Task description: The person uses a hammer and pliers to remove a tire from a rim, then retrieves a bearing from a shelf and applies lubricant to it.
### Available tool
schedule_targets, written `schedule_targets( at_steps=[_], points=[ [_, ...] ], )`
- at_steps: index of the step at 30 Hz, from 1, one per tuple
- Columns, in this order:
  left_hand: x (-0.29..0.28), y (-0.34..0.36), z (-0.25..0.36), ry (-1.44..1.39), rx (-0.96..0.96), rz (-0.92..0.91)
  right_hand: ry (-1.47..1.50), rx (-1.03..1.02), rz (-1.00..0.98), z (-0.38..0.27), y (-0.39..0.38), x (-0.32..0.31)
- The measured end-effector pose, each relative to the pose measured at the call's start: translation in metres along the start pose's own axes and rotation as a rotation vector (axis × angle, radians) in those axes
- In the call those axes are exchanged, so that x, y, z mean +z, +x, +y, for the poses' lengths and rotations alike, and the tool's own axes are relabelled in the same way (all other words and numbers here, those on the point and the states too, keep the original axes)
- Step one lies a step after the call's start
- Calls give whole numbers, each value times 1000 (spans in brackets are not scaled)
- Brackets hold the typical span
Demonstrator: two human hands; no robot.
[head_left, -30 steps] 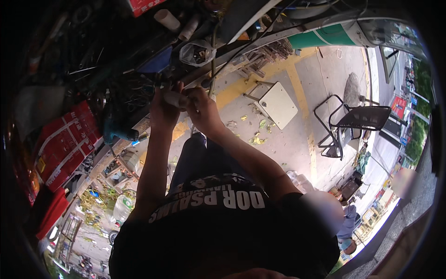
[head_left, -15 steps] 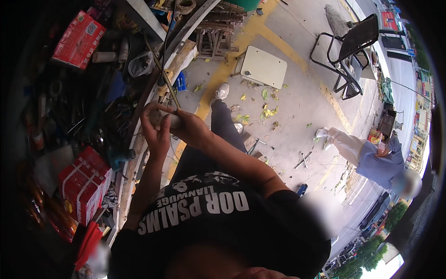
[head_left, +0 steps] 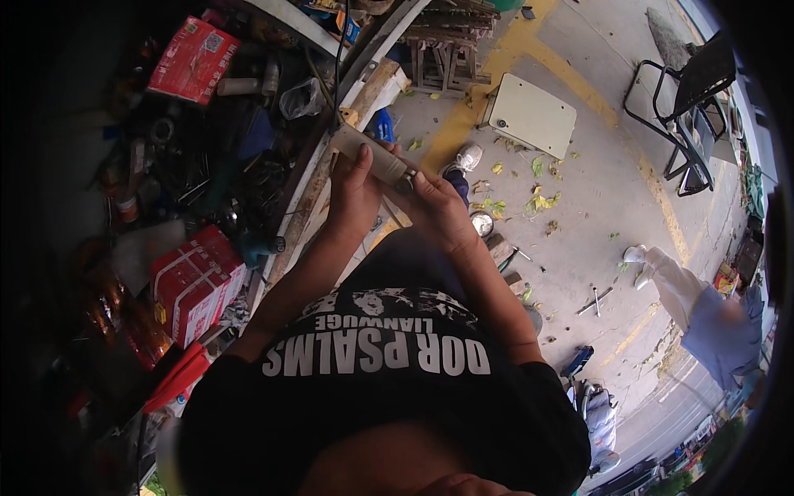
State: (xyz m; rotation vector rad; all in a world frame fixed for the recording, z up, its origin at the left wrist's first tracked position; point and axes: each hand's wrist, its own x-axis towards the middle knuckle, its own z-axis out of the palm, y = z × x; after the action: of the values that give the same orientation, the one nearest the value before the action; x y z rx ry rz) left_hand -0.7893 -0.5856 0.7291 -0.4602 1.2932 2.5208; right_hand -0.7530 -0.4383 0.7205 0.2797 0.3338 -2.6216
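Held out in front of my body is a beige-grey, oblong tube-like piece, tilted with its right end lower. My left hand is closed around its left part, thumb lying along the top. At the right end, my right hand pinches it between thumb and fingers, near a small dark, shiny tip. What the piece is cannot be made out, and its underside is hidden by my fingers. A dark cable hangs down close to its left end.
On my left, a cluttered bench holds red boxes, dark tools and a clear plastic bag behind a pale edge. Ahead lie a cream panel and stacked wood. A black folding chair and another person are to the right.
Both hands, with the piece, have moved right in the picture, and more of the piece now shows. My right hand has shifted to its right end. The whole view has turned somewhat.
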Motion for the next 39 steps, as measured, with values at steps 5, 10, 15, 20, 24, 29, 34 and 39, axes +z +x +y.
schedule_targets(
  at_steps=[5, 10, 15, 20, 24, 29, 34, 39],
  points=[
    [17, 13, 0, 25, -56, 4, 120, -48, 39, -12, -1, -11],
    [23, 25, -12, 38, -119, -19, 254, -24, 95, -24, -5, -17],
    [25, 36, -26, -48, -196, 35, 296, -63, 97, -30, -3, -29],
    [39, 50, -36, -371, -258, 137, 32, -300, 357, -38, 0, -17],
    [32, 66, -43, -621, -410, -52, -207, -529, 402, -42, 5, -14],
    [51, 82, -49, -812, -505, -325, -1127, -886, 488, -37, 17, 5],
    [72, 88, -47, -752, -457, -375, -953, -926, 451, -40, 24, -5],
    [68, 94, -52, -689, -529, -183, -777, -907, 370, -43, 27, 2]
  ],
)
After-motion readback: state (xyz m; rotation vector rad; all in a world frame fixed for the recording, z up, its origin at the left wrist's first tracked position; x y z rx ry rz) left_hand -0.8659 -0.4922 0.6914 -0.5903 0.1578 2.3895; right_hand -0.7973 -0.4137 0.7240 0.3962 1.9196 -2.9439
